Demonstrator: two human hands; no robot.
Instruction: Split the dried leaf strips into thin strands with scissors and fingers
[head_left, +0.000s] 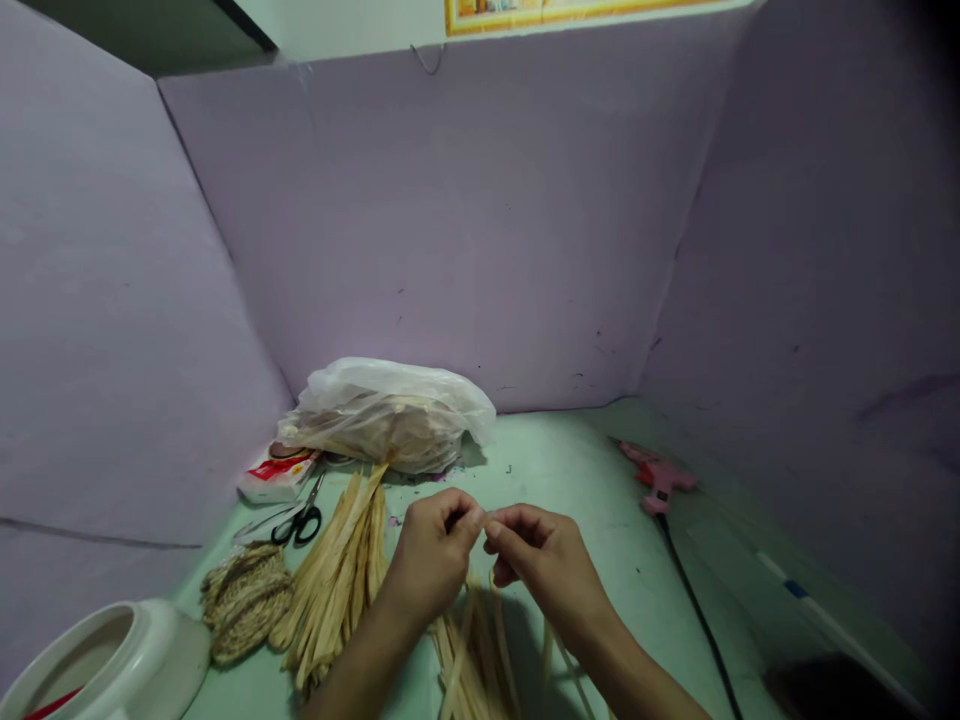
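Straw-coloured strips (469, 665) are lying below the meeting hands, long axis running front to back, nearer the left hand (435, 550) than the right hand (551, 560), both pinching closed, on what I cannot tell.

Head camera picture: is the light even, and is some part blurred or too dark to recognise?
Head view: light uneven, the right wall darker than the left wall; same head view: a soft shadow on the table below the right hand; head view, bottom right: a dark shape too blurred to recognise.
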